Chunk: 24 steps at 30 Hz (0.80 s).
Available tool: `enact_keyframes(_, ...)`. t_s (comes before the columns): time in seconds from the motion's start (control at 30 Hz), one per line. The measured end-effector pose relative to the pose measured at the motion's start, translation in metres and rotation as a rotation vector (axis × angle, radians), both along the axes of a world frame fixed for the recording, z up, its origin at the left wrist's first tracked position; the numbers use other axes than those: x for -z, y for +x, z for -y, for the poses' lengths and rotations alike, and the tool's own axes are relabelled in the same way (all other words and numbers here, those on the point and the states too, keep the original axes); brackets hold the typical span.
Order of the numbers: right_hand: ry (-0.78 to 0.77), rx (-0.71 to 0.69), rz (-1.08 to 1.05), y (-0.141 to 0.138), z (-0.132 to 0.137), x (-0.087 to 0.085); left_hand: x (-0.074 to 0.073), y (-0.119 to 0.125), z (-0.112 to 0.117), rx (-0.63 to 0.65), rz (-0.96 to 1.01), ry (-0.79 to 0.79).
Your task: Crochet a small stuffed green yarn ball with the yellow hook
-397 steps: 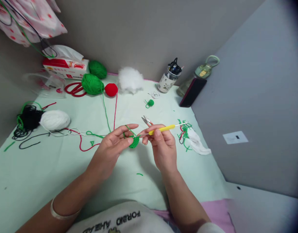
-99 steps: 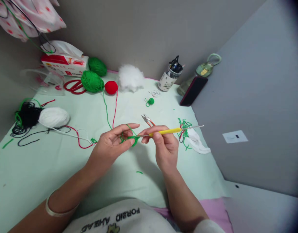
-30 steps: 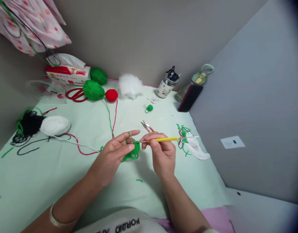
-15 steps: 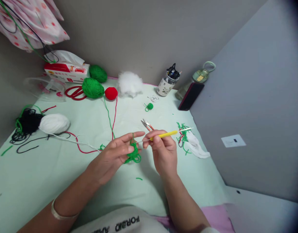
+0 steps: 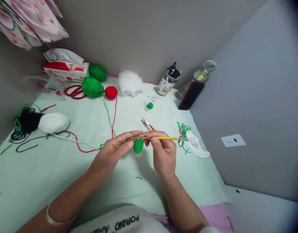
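Between my hands hangs a small, rounded green crochet piece (image 5: pixel 138 146), its stitched side facing me. My left hand (image 5: pixel 112 150) pinches it at the upper left, and green working yarn runs over those fingers. My right hand (image 5: pixel 164 153) grips a crochet hook (image 5: pixel 167 138) by its yellow handle. The hook lies almost level, its thin metal shaft at the top edge of the piece; the tip is too small to make out. Just beyond my right fingers lie thread snips (image 5: pixel 148 124), partly covered by that hand.
Green yarn (image 5: pixel 92 86) and red yarn (image 5: pixel 111 92) balls sit at the back, beside white stuffing (image 5: pixel 130 83). White yarn (image 5: pixel 54 122) lies left. A phone (image 5: pixel 191 95) leans near a bottle (image 5: pixel 201 75). Yarn scraps (image 5: pixel 185 132) lie right; a small green ball (image 5: pixel 150 105) lies ahead.
The green piece has turned from showing loose yarn loops to its rounded stitched side. My left fingers have drawn together, and the hook has swung to nearly level.
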State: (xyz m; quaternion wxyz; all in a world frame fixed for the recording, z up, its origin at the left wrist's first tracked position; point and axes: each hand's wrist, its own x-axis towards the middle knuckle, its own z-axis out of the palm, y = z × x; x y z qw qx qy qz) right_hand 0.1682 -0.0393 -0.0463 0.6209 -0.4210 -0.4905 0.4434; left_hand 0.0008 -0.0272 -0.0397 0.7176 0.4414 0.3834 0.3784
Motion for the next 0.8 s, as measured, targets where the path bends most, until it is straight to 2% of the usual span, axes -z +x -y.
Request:
enact_keyframes(0.17, -0.124, -0.056, -0.192, 0.0, -0.005, -0.002, 0.002, -0.004, -0.001, -0.001, 0.034, -0.039)
enact_keyframes(0.43, -0.097, -0.072, -0.118, 0.001, -0.003, -0.006, 0.0, -0.005, -0.001, -0.083, -0.026, -0.004)
enact_keyframes(0.57, 0.049, -0.02, 0.091, 0.003, 0.003, -0.005, 0.0, -0.006, 0.0, -0.111, -0.076, 0.021)
enact_keyframes(0.7, 0.376, -0.005, 0.496, 0.002, 0.009, -0.003, -0.001, 0.001, 0.004, -0.204, -0.15, 0.066)
enact_keyframes(0.8, 0.535, 0.057, 0.818, 0.0, 0.012, 0.0, -0.003, 0.008, 0.008, -0.299, -0.081, 0.037)
